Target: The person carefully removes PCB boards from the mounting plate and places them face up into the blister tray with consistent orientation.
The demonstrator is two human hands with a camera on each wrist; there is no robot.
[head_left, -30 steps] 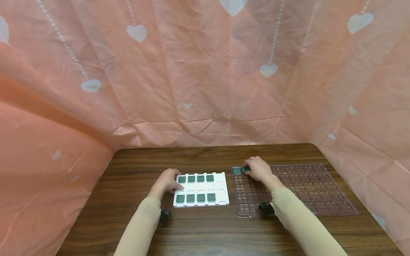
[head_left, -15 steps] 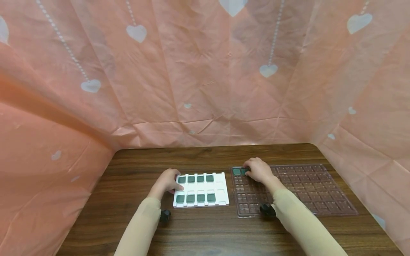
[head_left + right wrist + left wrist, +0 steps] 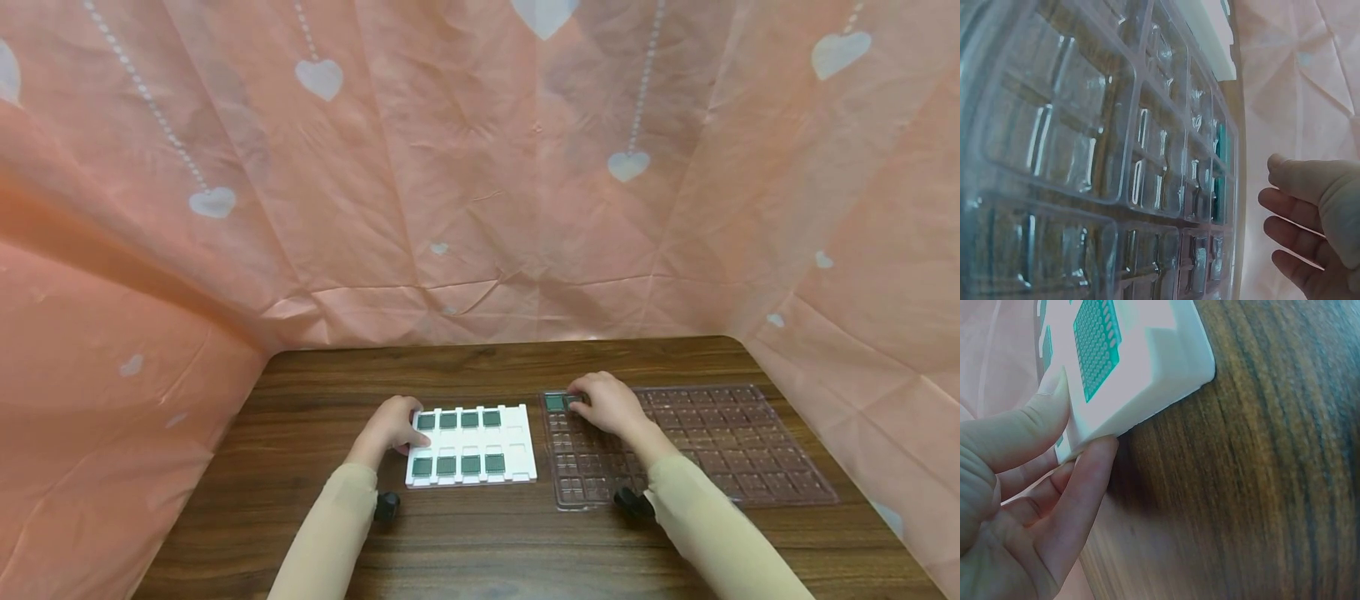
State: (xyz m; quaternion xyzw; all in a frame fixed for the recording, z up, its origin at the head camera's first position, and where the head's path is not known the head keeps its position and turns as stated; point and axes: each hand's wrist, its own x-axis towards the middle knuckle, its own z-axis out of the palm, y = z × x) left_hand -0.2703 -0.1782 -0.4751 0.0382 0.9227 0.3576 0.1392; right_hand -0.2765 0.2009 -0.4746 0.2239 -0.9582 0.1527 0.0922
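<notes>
Pinching the left end of a white tray (image 3: pixel 465 439) on a wooden bench (image 3: pixel 480 533), the left hand (image 3: pixel 392 423) has its thumb on top and fingers along the edge. Eight square green chips (image 3: pixel 470 462) sit in that tray, four in the far row and four in the near row, just right of the left hand. Beside it lies a clear compartmented tray (image 3: pixel 750 442). The right hand (image 3: pixel 609 402) is loosely spread at its far left corner, fingertips near two more green chips (image 3: pixel 554 403) in neighbouring compartments.

both arms (image 3: pixel 322 533) reach forward, left fingers (image 3: pixel 1084 494) pinching, right fingers (image 3: pixel 1294 239) loosely parted
</notes>
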